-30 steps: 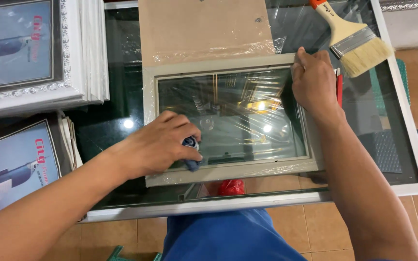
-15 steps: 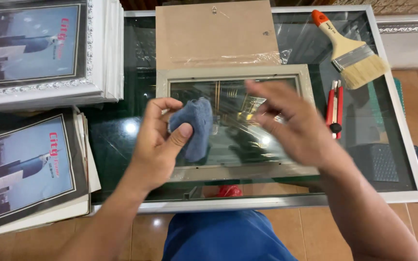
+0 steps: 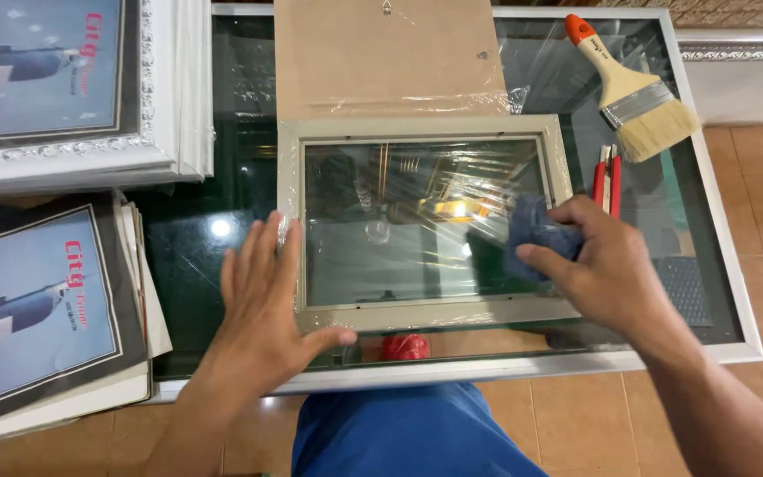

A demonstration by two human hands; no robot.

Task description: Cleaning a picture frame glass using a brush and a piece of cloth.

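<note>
Head view: right hand (image 3: 607, 274) presses blue cloth (image 3: 532, 231) on framed glass (image 3: 417, 221).

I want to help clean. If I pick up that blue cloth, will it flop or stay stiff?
The blue cloth probably flops: it bunches softly under the right hand. It looks light, being small and crumpled. It likely slides easily across the glass of the picture frame.

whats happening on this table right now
A person is working on a picture frame lying flat on a glass table. The right hand presses a blue cloth on the frame's glass, while the left hand lies flat on the frame's left edge. A paintbrush lies beside it.
</note>
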